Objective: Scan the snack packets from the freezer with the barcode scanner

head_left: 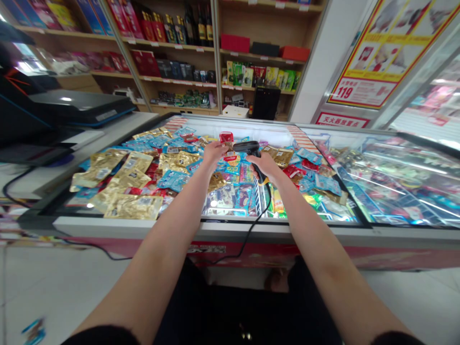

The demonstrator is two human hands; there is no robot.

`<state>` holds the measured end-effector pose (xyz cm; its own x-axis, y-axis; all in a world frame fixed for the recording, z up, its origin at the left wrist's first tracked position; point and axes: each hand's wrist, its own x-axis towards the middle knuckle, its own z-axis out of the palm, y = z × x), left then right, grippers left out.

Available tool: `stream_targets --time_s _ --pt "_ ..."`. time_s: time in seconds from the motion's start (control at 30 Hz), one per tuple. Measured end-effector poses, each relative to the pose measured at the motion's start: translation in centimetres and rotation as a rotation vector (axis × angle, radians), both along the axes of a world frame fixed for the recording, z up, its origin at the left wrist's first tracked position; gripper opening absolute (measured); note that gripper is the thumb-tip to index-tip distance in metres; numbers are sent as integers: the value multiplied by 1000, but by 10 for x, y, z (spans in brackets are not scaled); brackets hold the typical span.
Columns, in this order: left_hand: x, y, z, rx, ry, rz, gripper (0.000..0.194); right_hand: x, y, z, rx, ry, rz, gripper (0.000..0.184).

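Both my arms reach out over an open chest freezer [251,230] full of packets. My right hand [266,167] is closed round the handle of a black barcode scanner [247,147], its head pointing left and its black cable [257,220] hanging down over the freezer's front edge. My left hand [214,152] holds up a small red packet [226,137] in front of the scanner head. Beneath my hands lie gold packets [125,179], blue packets [172,179] and red ones in a loose heap.
A glass sliding lid [406,182] covers the freezer's right half. A counter with a black device [79,106] stands to the left. Wooden shelves [215,52] of boxed goods and bottles line the back wall. A red and yellow poster [381,52] hangs at right. White tiled floor lies below.
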<state>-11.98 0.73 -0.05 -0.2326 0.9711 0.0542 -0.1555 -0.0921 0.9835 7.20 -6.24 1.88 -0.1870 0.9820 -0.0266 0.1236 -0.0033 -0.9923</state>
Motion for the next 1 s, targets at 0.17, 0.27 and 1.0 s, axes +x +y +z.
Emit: stream_targets --time_s 0.17,0.27,1.0 --pt "22 -2 -5 21 70 -49 20 15 -5 7 23 26 -57 30" --pt "37 -9 -3 26 88 -82 21 32 -8 11 25 86 -130 28" --pt "122 -19 -11 295 873 -257 27 94 -15 27 43 287 -402 20"
